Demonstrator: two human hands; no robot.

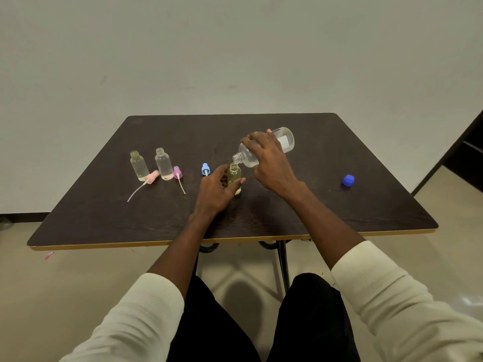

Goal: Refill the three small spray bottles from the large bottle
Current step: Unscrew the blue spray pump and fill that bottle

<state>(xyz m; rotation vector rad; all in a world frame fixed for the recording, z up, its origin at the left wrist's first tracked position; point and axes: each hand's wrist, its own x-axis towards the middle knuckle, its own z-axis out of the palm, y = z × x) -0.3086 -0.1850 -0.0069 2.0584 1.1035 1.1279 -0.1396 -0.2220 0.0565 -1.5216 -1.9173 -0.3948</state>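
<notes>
The left hand (217, 190) curled round the third small bottle (234, 178), thumb on its right side and fingers behind its left, holding it upright on the table (339, 205). The right hand (270, 159) gripped the large bottle (285, 141) from above, fingers spread over its shoulder and body. That bottle was tipped almost level, base up and to the right, its open neck just above the small bottle's mouth. The blue sprayer (205, 169) lay just left of the left hand's fingers. Farther left stood two open small bottles (138, 165) (163, 163), with the pink sprayer (152, 176) and purple sprayer (177, 172) lying beside them. The blue cap (348, 180) sat well apart on the right.
</notes>
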